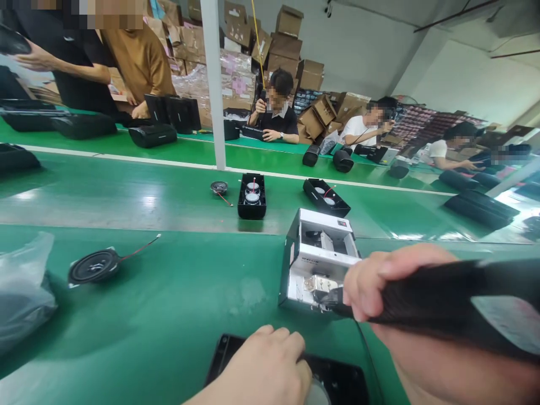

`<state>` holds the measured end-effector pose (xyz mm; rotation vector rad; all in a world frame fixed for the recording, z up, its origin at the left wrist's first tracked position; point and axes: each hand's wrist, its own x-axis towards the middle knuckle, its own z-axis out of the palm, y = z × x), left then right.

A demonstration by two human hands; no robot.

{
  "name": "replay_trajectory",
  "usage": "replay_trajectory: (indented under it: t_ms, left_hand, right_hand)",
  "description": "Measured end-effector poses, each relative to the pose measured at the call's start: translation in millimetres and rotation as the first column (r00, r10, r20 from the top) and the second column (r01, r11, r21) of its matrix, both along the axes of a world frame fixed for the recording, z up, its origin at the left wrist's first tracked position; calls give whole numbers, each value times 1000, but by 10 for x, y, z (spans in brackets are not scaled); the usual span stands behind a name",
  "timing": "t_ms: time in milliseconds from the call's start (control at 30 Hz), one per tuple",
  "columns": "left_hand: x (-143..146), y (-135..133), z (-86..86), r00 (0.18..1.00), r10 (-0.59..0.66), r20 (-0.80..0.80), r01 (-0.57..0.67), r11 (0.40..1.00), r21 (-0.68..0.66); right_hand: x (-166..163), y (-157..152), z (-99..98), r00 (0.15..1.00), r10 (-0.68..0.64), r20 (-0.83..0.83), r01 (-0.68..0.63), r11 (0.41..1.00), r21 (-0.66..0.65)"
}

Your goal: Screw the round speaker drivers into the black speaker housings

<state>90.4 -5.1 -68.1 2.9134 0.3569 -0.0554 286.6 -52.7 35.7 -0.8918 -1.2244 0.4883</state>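
Note:
My right hand grips a black handheld tool whose tip points into an open white box holding small metal parts. My left hand rests with its fingers curled on a black speaker housing at the near edge of the green bench. A loose black speaker driver with a red wire lies to the left on the bench.
A clear plastic bag sits at the far left. On the green conveyor lie a small driver and two open black speaker housings. Several people work at the far side, before stacked cardboard boxes. A white post stands mid-belt.

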Motion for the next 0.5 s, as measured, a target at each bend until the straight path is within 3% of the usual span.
replay_trajectory:
  t_ms: [133, 300, 500]
  left_hand:
    - [14, -5, -37, 999, -21, 24, 21, 1000, 13]
    - [-4, -12, -7, 999, -15, 36, 15, 1000, 9]
    - [-60, -4, 63, 1000, -11, 13, 12, 999, -39]
  right_hand:
    - [-83, 176, 52, 999, 25, -32, -25, 1000, -5]
    - [29, 196, -38, 997, -58, -53, 57, 998, -36]
    - [-35, -74, -20, 987, -17, -157, -4, 991, -133]
